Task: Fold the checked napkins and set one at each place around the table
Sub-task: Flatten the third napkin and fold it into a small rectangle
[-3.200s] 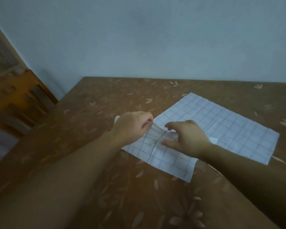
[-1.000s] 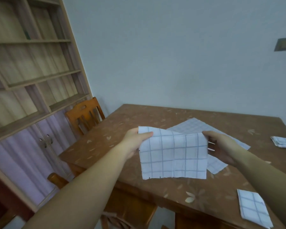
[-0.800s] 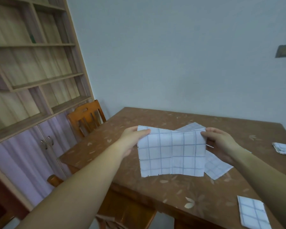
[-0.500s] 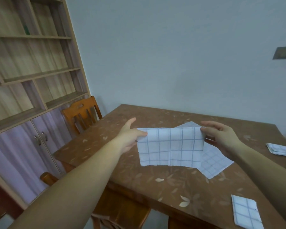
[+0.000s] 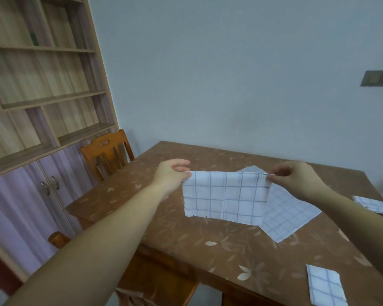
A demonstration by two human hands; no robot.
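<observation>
Checked napkin (image 5: 226,195) hangs half-folded, my left hand (image 5: 170,173) and right hand (image 5: 294,180) pinching its top corners; near napkin (image 5: 325,288) and far-right napkin (image 5: 372,204) look placed, flat napkin (image 5: 290,213) awaits folding.

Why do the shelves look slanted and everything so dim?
In the head view, the wide lens leans the bookshelf at the left edge; the light is dim and flat, so the wall looks grey-blue, without glare; the held napkin, pinched by left hand and right hand, looks fairly sharp.

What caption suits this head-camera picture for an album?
Left hand and right hand pinch a folded checked napkin by its top corners above the table.
</observation>
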